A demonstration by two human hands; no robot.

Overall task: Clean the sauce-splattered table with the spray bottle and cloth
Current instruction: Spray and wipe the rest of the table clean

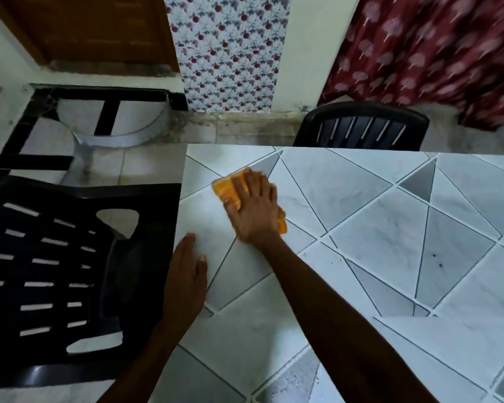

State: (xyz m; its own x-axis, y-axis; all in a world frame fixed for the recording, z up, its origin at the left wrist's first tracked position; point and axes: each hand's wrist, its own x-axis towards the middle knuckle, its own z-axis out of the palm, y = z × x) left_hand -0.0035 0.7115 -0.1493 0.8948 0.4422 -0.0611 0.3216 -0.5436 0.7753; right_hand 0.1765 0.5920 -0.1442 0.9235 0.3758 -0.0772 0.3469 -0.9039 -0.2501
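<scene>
Mid-wipe. Your right hand (253,207) lies flat on the orange cloth (226,189), fingers spread and pressing it down onto the surface (361,199) near the far-left corner. Nothing is pinched; it's a palm press. Your left hand (186,274) lies flat with straight fingers at the left edge of the surface, holding nothing and probably bracing.

Spray bottle isn't in view, so I can't tell where it is.

Progress, as a judgement:
- The patch around the cloth looks free of sauce, so that corner is likely done or close.
- A few dark specks (435,255) sit well to the right of the cloth, unwiped.
- Wet droplets (291,379) show on the near edge, which looks sprayed but not wiped.

I'd say roughly partway, with the right side and near strip left. The black chair (56,271) beside the left edge isn't in your way.
</scene>
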